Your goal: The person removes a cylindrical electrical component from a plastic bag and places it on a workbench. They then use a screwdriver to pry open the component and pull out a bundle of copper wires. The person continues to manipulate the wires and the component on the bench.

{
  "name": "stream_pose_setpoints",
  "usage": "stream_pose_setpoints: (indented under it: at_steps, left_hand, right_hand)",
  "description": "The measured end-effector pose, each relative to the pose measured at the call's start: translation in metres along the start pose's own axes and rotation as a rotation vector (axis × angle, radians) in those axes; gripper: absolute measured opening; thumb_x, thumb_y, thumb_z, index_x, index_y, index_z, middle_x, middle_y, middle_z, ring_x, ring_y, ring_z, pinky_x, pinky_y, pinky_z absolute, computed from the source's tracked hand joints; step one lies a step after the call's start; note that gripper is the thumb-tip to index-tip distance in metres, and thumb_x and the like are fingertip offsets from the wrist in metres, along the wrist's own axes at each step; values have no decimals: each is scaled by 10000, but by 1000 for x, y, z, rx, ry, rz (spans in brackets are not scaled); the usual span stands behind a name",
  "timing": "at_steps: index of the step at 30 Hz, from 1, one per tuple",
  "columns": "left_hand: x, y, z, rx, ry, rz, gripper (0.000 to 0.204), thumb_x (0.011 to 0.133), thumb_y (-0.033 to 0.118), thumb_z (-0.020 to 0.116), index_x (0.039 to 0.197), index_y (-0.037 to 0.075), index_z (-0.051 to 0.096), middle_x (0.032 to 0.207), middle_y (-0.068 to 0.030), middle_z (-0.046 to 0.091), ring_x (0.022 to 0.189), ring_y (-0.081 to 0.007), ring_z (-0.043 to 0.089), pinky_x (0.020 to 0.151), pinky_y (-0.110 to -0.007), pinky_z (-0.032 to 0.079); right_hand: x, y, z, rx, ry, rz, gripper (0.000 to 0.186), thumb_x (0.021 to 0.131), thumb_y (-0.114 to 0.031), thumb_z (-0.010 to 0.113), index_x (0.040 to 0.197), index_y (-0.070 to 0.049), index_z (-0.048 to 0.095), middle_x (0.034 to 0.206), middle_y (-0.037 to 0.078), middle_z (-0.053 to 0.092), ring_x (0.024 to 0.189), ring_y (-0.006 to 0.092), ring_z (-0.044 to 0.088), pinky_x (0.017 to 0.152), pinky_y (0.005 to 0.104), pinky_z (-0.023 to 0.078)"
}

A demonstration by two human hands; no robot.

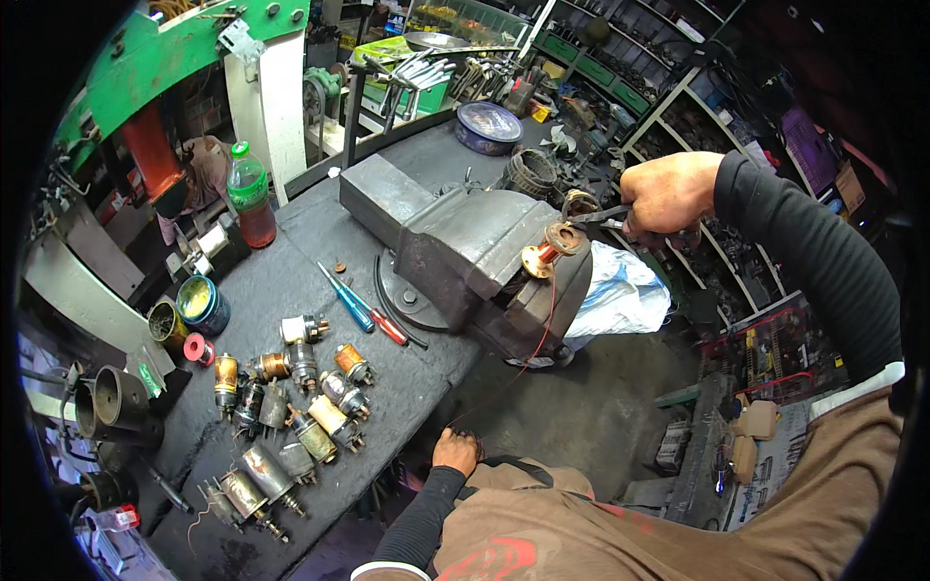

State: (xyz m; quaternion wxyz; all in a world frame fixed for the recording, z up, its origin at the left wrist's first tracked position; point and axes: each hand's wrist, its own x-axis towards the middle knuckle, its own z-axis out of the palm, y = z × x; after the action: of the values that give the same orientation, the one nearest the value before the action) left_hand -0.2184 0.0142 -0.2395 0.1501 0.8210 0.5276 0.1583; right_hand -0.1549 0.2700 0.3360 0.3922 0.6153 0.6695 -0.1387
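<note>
A small bobbin wound with copper wire (547,250) sits at the jaws of the large grey bench vise (455,228). My right hand (670,197) is closed around a dark metal hand tool (599,217), possibly pliers; its far end reaches the bobbin's upper flange. Whether it grips the flange, I cannot tell. A thin reddish wire (536,354) runs from the bobbin down to my left hand (457,451), closed on it low in front of me, just off the bench edge.
Several used cylindrical solenoids (310,438) lie on the dark bench (334,228) at the left, near two screwdrivers (363,305). A bottle of red liquid (252,198) and an open tin (201,304) stand along the far-left edge. A white sack (620,290) is beyond the vise.
</note>
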Motion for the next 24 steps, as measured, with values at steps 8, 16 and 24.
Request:
stream_pose_setpoints:
  at_steps: [8, 16, 24]
  left_hand:
    - [-4, 5, 6, -16, 13, 25, 192, 861, 146, 579, 864, 26, 729, 756, -151, 718, 748, -273, 696, 888, -378, 453]
    - [-6, 5, 12, -71, 56, -8, 186, 845, 134, 584, 782, 35, 727, 731, -143, 707, 734, -270, 693, 873, -383, 475]
    - [-3, -3, 10, -80, 80, 16, 178, 840, 133, 591, 778, 42, 731, 715, -140, 696, 715, -270, 687, 870, -387, 471]
  right_hand:
    - [-1, -57, -26, -392, -87, 173, 334, 941, -227, 561, 899, 69, 710, 768, 136, 717, 660, 252, 731, 580, 389, 629]
    - [1, -48, -31, -217, -120, 176, 264, 916, -203, 620, 955, 13, 766, 781, 96, 712, 633, 202, 687, 554, 335, 578]
    - [9, -38, -30, -15, -194, 189, 281, 970, -179, 573, 992, 69, 702, 842, 151, 725, 670, 252, 722, 579, 389, 623]
